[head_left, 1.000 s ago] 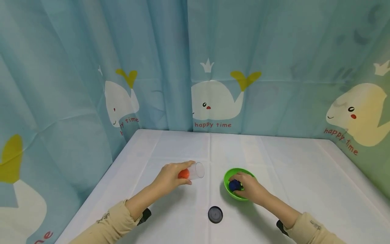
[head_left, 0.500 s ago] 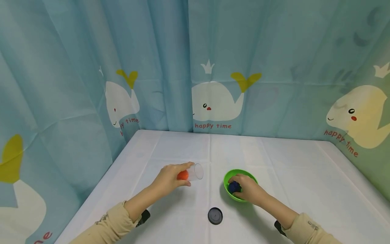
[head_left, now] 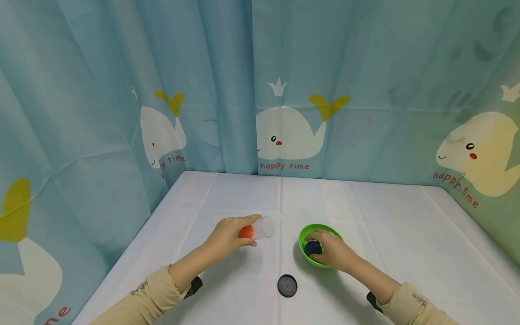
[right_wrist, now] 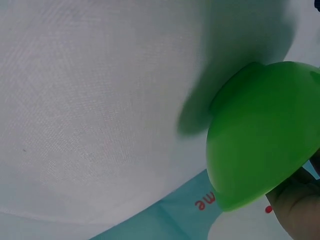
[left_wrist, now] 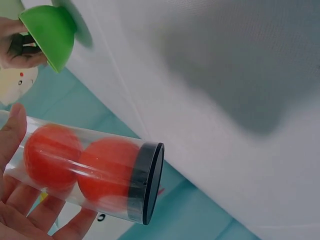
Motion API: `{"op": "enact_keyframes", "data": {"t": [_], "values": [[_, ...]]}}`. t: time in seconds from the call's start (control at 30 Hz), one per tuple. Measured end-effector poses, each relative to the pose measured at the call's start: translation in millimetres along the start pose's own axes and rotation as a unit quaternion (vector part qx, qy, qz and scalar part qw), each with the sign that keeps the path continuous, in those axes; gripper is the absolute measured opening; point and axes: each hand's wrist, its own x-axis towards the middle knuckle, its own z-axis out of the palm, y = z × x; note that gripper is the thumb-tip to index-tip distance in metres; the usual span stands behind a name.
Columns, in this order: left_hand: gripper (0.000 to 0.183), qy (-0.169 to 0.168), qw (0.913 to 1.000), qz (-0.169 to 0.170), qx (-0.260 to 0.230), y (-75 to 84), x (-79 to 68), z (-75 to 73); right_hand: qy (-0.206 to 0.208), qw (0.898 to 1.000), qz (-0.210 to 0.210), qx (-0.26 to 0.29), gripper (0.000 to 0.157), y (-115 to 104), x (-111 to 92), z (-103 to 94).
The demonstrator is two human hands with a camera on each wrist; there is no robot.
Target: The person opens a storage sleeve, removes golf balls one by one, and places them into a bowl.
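1. White table (head_left: 227, 289) here, whale curtain (head_left: 365, 67) behind.
2. Left hand (head_left: 229, 234): fingers wrapped round tube (head_left: 260, 229), two orange balls (left_wrist: 107, 170) inside.
3. Right hand (head_left: 334, 250): fingertips inside bowl (head_left: 301, 241), pinching blue piece (head_left: 312, 248).
4. Lid (head_left: 287, 285) on table, between hands, short of fingertips.

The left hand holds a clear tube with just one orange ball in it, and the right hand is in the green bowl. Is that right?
Not quite: the left wrist view shows two orange balls in the tube, not one. The left hand does hold it, and the right hand is in the green bowl.
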Motion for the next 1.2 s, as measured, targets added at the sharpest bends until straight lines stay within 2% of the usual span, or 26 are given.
{"op": "enact_keyframes", "data": {"t": [0.47, 0.83, 1.0, 1.2], "values": [[0.062, 0.001, 0.9999, 0.009, 0.006, 1.7, 0.1, 2.0, 0.009, 1.000, 0.012, 0.014, 0.030, -0.5, -1.1, -6.2], [0.061, -0.003, 0.9999, 0.014, 0.003, 4.7, 1.3, 0.8, 0.028, 0.994, 0.029, 0.104, 0.027, 3.1, -3.4, -12.4], [0.061, -0.006, 0.9998, 0.018, 0.003, 7.4, 0.3, 0.2, 0.052, 0.986, 0.046, 0.154, 0.025, 4.0, -3.5, -12.3], [0.061, -0.009, 0.9995, 0.029, 0.011, 8.5, 0.3, 0.1, 0.060, 0.969, 0.098, 0.219, 0.024, 3.9, -4.1, -16.2]]}}
